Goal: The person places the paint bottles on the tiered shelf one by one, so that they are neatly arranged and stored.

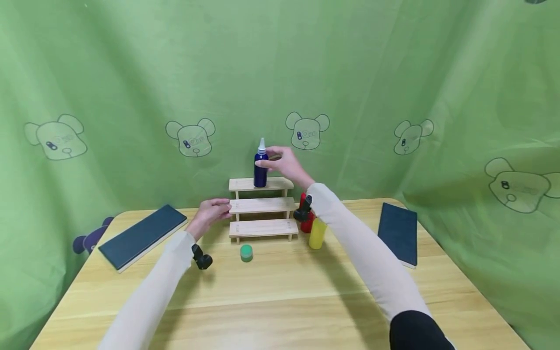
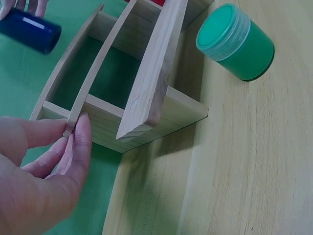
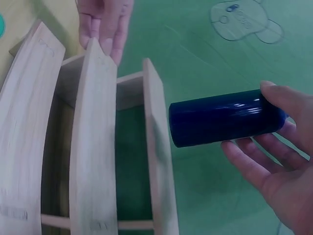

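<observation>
My right hand point(image 1: 286, 163) grips a dark blue squeeze bottle point(image 1: 260, 175) with a pale pointed nozzle near its upper part. Upright in the head view, the bottle is at the top step of a three-step wooden display stand point(image 1: 262, 227). A gap shows between its base and the top board point(image 3: 159, 147) in the right wrist view. With thumb and fingers, my left hand point(image 2: 46, 171) pinches the left end of the middle board point(image 2: 93, 73). A green-lidded jar point(image 1: 246, 253) of green contents stands in front of the stand.
Right of the stand are a red bottle point(image 1: 307, 222), partly hidden by my right wrist camera, and a yellow bottle point(image 1: 317, 234). Dark books lie at the left point(image 1: 144, 237) and right point(image 1: 398, 233) of the wooden table point(image 1: 280, 301). A green curtain point(image 1: 245, 73) hangs behind.
</observation>
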